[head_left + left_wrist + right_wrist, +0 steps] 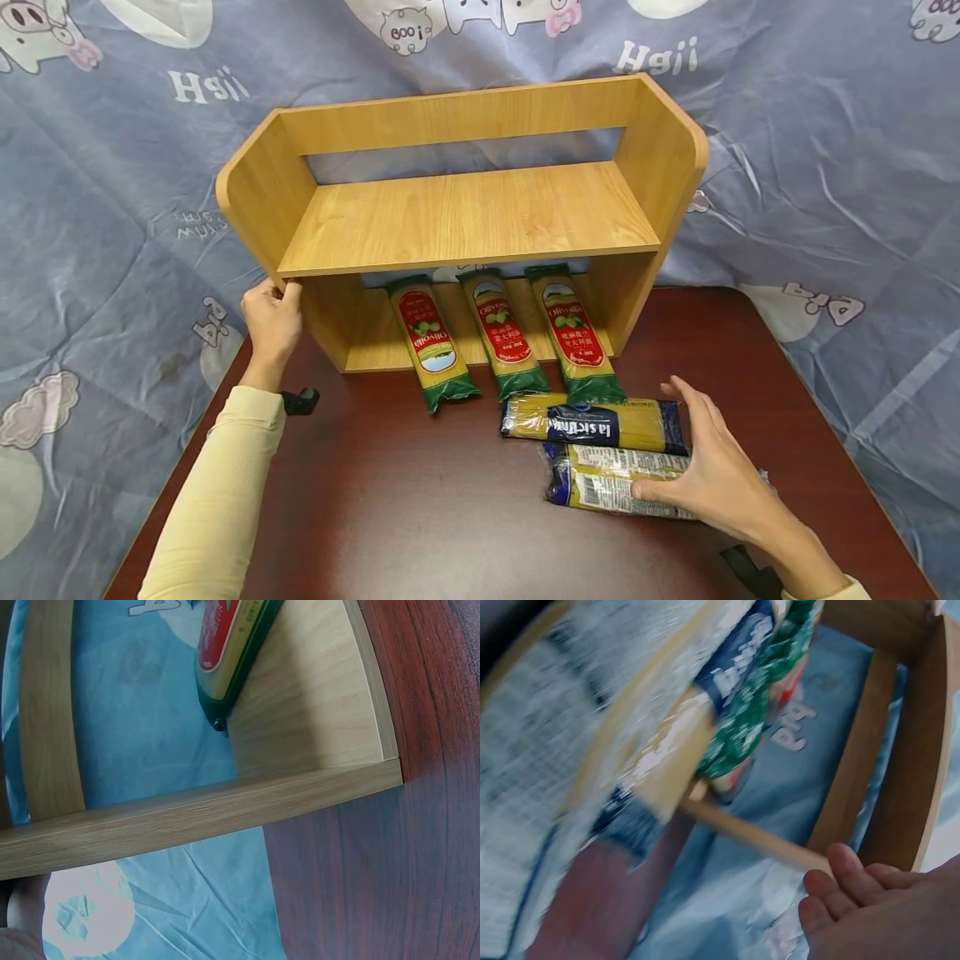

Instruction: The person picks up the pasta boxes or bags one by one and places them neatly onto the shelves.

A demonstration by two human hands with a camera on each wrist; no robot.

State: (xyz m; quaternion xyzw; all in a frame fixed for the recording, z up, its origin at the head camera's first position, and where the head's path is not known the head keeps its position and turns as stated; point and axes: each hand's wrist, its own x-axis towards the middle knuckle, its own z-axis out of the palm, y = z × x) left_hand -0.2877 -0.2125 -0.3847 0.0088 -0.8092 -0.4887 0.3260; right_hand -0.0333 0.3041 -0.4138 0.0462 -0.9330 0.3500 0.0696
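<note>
My left hand [272,323] grips the left side panel of a two-tier wooden shelf [472,217], its thumb by the upper board's front corner. In the left wrist view, only part of that hand shows, beside the side panel [202,817]. My right hand [723,479] is spread, thumb and fingers apart, over the right ends of two spaghetti packs lying crosswise. The nearer pack [600,482] has a white printed label side and barcode; the farther pack [581,423] carries a dark blue label. In the right wrist view, the nearer pack [622,682] is large and blurred.
On the lower tier lean three green-and-yellow pasta packs, the left one [431,337], the middle one [504,332] and the right one [574,332], their ends jutting past the front. The shelf stands on a dark red-brown table [420,500]. A patterned blue-grey cloth [112,208] hangs behind.
</note>
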